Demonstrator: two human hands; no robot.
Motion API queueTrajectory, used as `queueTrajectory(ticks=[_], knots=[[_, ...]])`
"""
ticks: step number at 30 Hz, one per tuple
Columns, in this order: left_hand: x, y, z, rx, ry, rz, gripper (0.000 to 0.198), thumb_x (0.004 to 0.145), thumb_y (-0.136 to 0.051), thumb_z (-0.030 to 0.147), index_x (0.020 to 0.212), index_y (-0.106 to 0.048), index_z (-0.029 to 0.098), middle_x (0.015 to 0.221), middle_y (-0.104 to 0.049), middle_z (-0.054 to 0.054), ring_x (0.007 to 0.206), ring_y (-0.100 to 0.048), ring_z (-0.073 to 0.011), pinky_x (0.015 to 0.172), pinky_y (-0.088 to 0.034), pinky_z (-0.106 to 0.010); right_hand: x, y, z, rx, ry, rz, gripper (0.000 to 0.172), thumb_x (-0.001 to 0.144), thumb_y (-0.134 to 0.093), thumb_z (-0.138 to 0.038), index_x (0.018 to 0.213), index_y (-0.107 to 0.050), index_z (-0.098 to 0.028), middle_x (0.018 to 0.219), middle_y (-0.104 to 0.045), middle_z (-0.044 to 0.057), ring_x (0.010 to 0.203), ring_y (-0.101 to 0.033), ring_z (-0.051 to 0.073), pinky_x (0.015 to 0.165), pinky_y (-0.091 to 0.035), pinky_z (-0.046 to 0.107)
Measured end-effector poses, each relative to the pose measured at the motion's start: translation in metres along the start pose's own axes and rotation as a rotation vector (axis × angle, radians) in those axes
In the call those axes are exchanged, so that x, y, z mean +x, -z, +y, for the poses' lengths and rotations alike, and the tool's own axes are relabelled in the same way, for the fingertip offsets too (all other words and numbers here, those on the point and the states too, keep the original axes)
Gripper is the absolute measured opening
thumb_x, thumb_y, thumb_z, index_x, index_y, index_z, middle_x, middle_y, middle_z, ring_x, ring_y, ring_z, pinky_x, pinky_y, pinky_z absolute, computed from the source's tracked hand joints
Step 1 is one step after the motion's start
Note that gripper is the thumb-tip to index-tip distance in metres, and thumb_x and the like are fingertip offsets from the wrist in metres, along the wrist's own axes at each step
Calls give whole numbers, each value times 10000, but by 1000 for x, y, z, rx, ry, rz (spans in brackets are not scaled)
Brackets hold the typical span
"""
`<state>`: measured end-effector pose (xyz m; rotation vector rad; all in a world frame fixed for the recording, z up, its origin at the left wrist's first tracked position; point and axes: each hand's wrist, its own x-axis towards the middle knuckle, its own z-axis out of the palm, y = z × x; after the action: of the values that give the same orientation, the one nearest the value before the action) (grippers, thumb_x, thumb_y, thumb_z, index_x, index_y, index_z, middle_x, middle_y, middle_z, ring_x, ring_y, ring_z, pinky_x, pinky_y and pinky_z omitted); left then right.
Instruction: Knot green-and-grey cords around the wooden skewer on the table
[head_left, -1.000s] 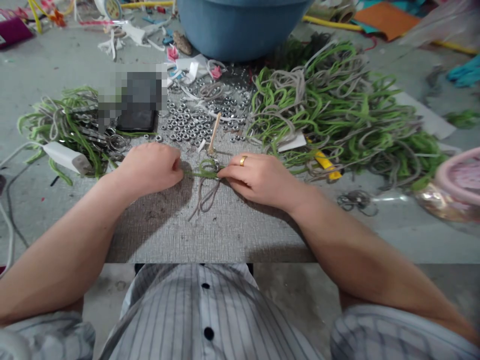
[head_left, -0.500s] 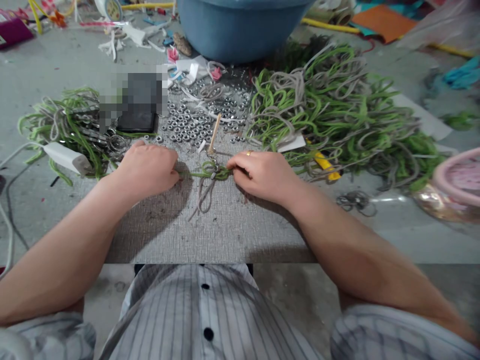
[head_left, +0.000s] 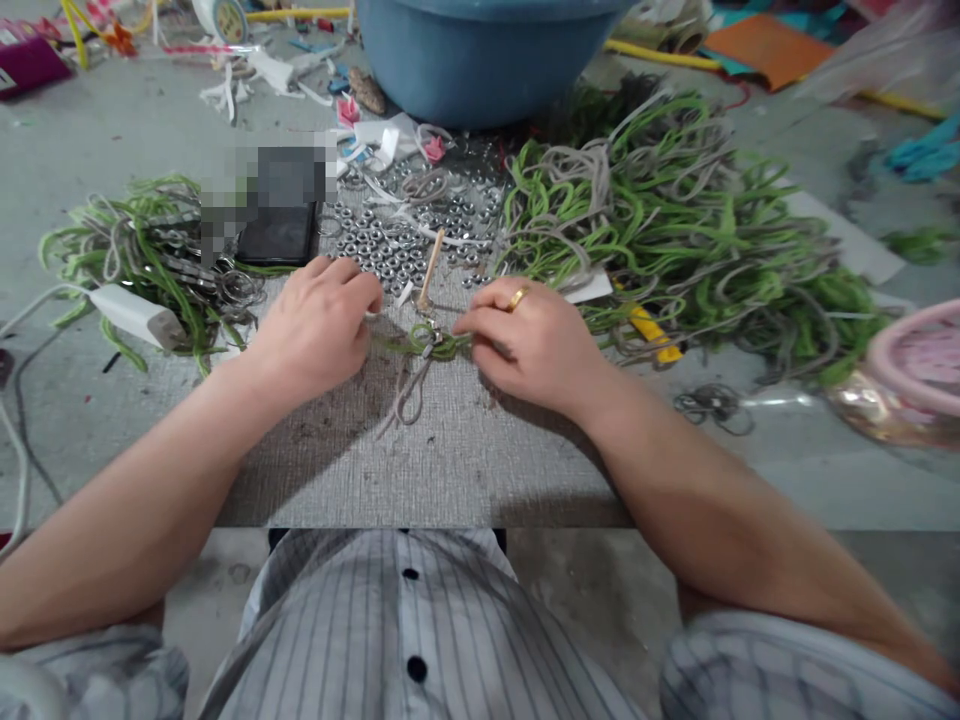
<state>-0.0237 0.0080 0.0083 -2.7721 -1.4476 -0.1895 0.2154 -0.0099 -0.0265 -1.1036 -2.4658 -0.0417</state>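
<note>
A green cord with a grey cord loop hanging from its knot lies on the grey textured mat, a small metal piece at the knot. My right hand, with a gold ring, pinches the right end of the green cord. At the cord's left end, my left hand has its fingers curled; whether the cord is between them is hidden. Just behind the knot a thin wooden stick stands tilted.
Many metal rings lie beyond the stick. Green and grey cords are heaped at the right and left. A dark phone, a white charger, a blue basin and a pink basket surround the work area.
My left hand has risen slightly away from me and to the right, its index finger lifting. The right hand shifted a little; the knot stays nearly in place.
</note>
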Motion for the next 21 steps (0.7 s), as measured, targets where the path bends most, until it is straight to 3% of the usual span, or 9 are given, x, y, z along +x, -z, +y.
queueTrajectory(ticks=[4, 6, 9, 15, 21], knots=[[0, -10, 10, -303, -140, 94, 213, 803, -453, 86, 943, -602, 147, 935, -594, -81, 768, -576, -155, 689, -464, -270, -2, 2, -9, 68, 203, -154, 313, 889, -463, -192, 1071, -715, -221, 815, -680, 58, 755, -581, 194, 700, -393, 326], [-1, -18, 14, -387, -222, 83, 187, 841, -475, 132, 962, -618, 143, 911, -599, -70, 738, -572, -139, 657, -461, -248, -2, 2, -11, 91, 220, -243, 324, 901, -466, -199, 1122, -701, -224, 804, -688, 51, 717, -568, 180, 691, -378, 316], [0, -28, 17, -402, -242, 21, 191, 861, -505, 167, 988, -643, 127, 889, -609, -68, 734, -587, -143, 648, -465, -249, -1, 3, -12, 127, 193, -312, 288, 891, -466, -206, 1016, -725, -200, 820, -699, 57, 700, -562, 169, 700, -371, 310], [1, -30, 25, -276, -132, -97, 211, 891, -521, 248, 1019, -658, 151, 909, -648, -66, 784, -638, -184, 646, -480, -274, 1, 7, -12, 163, 170, -332, 208, 794, -484, -174, 754, -688, -167, 734, -679, 53, 664, -559, 164, 686, -365, 303], [1, -30, 27, -210, -126, -120, 184, 895, -526, 264, 937, -673, 162, 860, -654, -52, 780, -648, -181, 617, -459, -255, 0, 3, -9, 144, 54, -253, 238, 848, -451, -213, 819, -682, -164, 726, -700, 47, 648, -584, 163, 682, -359, 307]])
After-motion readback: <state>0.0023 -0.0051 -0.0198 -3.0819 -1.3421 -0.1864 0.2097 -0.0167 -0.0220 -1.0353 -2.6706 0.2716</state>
